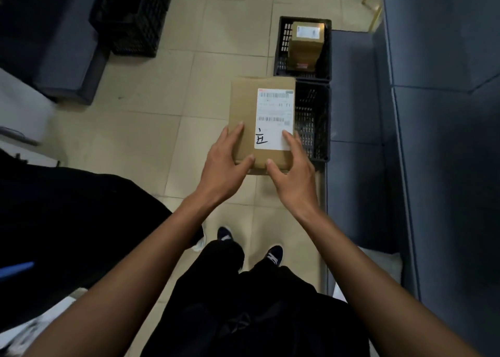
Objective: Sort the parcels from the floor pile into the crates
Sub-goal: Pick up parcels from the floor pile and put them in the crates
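Both hands hold one brown cardboard parcel [251, 118] by its near end, out in front of the person and above the tiled floor [151, 118]. The left hand [224, 164] has its grip on the near left corner, fingers laid flat along the top face and thumb hooked over the near edge. The right hand [293, 172] takes the near right corner the same way, fingertips resting on the white shipping label [274, 118] and thumb pressed to the near edge. The label carries barcodes and a handwritten black character just left of the right fingertips.

Just right of and partly under the parcel's far end is a black slatted crate [313, 124]; what shows of its inside looks bare, though the parcel hides part of it. Beyond that, farther from the hands, a second black crate [282, 45] holds another brown labelled parcel [305, 48] standing tilted inside.

To the right of both crates runs a grey upholstered sofa [433, 113], close against them. Far off to the left of the left hand sits a larger black crate [132, 18] beside more dark furniture. Below the forearms are the person's dark trousers and two dark shoes [274, 256] on the tiles.
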{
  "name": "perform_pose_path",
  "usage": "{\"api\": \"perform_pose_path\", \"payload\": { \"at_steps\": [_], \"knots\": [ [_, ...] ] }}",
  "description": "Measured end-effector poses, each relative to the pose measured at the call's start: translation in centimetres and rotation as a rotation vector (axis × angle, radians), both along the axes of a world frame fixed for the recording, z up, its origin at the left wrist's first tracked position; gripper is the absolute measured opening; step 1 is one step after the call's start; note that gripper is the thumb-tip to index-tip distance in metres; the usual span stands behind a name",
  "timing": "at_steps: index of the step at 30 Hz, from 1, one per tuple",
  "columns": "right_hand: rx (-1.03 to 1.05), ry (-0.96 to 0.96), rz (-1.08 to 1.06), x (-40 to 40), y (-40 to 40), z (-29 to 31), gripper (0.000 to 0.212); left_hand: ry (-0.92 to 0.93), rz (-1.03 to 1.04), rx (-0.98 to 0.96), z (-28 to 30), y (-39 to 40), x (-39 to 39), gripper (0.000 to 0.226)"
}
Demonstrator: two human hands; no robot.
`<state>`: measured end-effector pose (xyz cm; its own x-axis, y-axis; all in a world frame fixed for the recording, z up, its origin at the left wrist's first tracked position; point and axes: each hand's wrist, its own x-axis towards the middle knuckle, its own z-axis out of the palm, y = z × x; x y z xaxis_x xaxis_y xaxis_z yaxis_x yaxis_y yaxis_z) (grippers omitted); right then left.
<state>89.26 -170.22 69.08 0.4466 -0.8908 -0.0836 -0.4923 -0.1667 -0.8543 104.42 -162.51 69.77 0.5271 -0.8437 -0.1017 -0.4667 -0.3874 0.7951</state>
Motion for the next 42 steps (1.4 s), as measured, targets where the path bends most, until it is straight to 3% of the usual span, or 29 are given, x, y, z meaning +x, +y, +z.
{"api": "perform_pose_path", "payload": {
  "at_steps": [17, 29, 42],
  "knots": [
    [0.029, -0.056, -0.024, 22.5, -15.9, -0.8, 0.065, 0.051, 0.028, 0.004, -0.7, -15.9, 22.2, 0.073],
    [0.093, -0.039, -0.086, 29.6, -32.0, -2.2, 0.066, 0.104, -0.027, 0.079, -2.5, -32.7, 29.8, 0.078],
    [0.104, -0.011, -0.101, 38.1, -46.7, -1.9, 0.064, 0.037, -0.083, 0.107, -2.6, -48.2, 39.3, 0.075]
  ]
}}
